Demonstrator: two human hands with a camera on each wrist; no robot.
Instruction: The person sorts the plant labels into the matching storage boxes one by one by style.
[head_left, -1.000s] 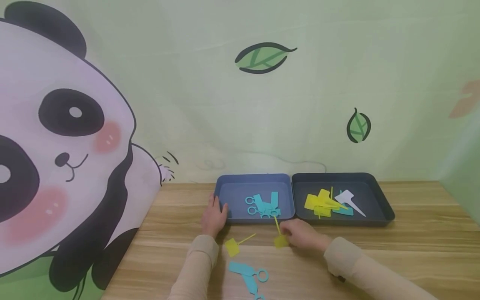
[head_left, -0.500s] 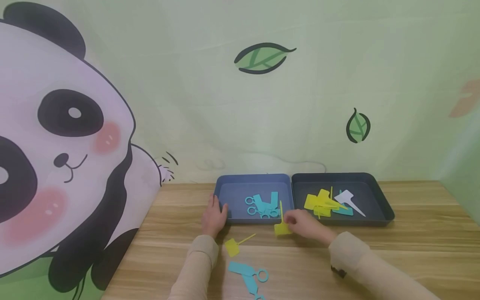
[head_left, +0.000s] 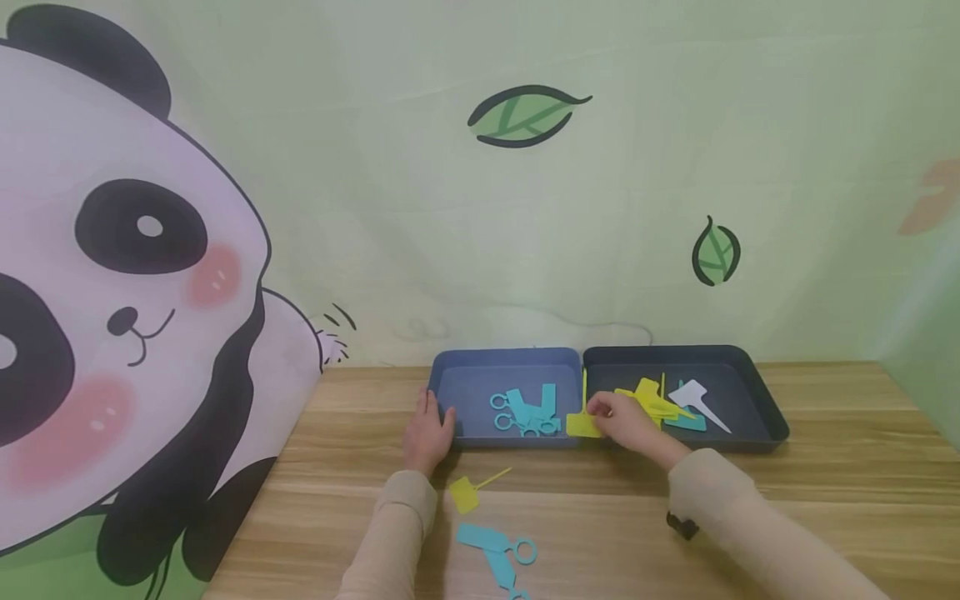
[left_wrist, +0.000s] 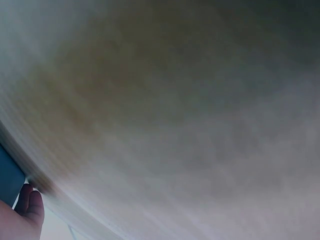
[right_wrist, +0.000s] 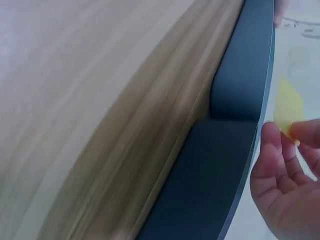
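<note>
In the head view my right hand [head_left: 624,418] pinches a yellow T-shaped plant label [head_left: 581,426] by one side of its head, stem pointing up. It hangs over the seam between the two trays. The right wrist view shows the same label [right_wrist: 288,104] between thumb and fingertips. My left hand [head_left: 429,435] rests against the left front corner of the blue tray [head_left: 468,379], fingers extended. That tray holds several turquoise ring tags [head_left: 528,410]. In the dark tray [head_left: 738,383] lie several yellow labels [head_left: 651,398], a white label [head_left: 697,398] and turquoise pieces, partly hidden by my right hand.
Another yellow label [head_left: 465,495] lies on the wooden table [head_left: 840,500] in front of the blue tray. Nearer me are two overlapping turquoise ring tags [head_left: 491,543], one cut off by the frame edge. A printed wall backdrop [head_left: 390,167] stands right behind the trays.
My right hand has lifted the yellow label from the table before the blue tray and carried it up and rightward to the tray seam. The left hand has stayed put.
</note>
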